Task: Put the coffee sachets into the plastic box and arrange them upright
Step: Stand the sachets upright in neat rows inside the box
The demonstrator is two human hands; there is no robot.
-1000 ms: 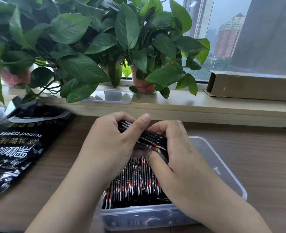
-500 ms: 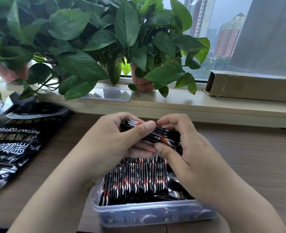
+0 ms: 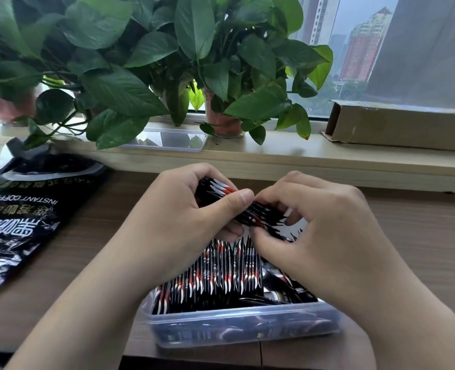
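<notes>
A clear plastic box [image 3: 242, 325] sits on the wooden table near its front edge. Inside it, several black, red and white coffee sachets [image 3: 221, 273] stand upright in a row along the left, and a few lie flat at the right. Above the box's far end, my left hand [image 3: 178, 220] grips a small bundle of sachets [image 3: 250, 212], thumb over the top. My right hand [image 3: 325, 236] pinches the bundle's right end with curled fingers, hiding that end and the box's far right corner.
A black instant coffee bag [image 3: 20, 220] lies open on the table at the left. On the window ledge stand potted plants [image 3: 221, 121], a clear plastic lid [image 3: 170, 140] and a long cardboard box [image 3: 402, 126]. Bare table lies right of the box.
Both hands have lifted the sachet bundle a little above the upright row and spread slightly apart. The view has shifted, so the box sits lower in the frame.
</notes>
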